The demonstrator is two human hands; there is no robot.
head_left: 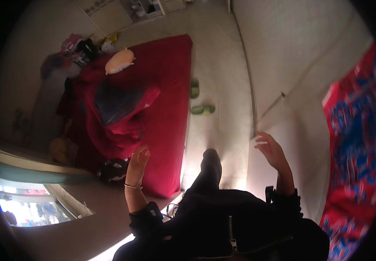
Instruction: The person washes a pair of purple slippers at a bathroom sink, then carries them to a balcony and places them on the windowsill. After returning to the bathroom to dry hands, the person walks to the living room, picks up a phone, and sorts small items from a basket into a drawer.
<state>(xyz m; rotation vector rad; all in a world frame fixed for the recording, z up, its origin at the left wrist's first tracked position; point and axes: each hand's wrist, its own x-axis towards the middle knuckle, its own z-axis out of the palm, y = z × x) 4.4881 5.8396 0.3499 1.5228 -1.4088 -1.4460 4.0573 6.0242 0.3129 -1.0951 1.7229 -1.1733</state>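
Note:
My left hand is raised in front of the red-covered bed, its fingers loosely bent and a little apart, with nothing seen in them. A thin bracelet circles that wrist, and a ring shows on a finger. On the other side, my right hand hangs in the air before the pale wall, fingers spread and holding nothing. Neither hand visibly touches anything. A crumpled red blanket and a dark grey cloth lie on the bed, beyond my left hand.
Green slippers lie on the pale floor beside the bed. A peach plush toy rests on its far end. Patterned red-and-blue fabric hangs at the right. A bright window is at lower left; cables lie near my leg.

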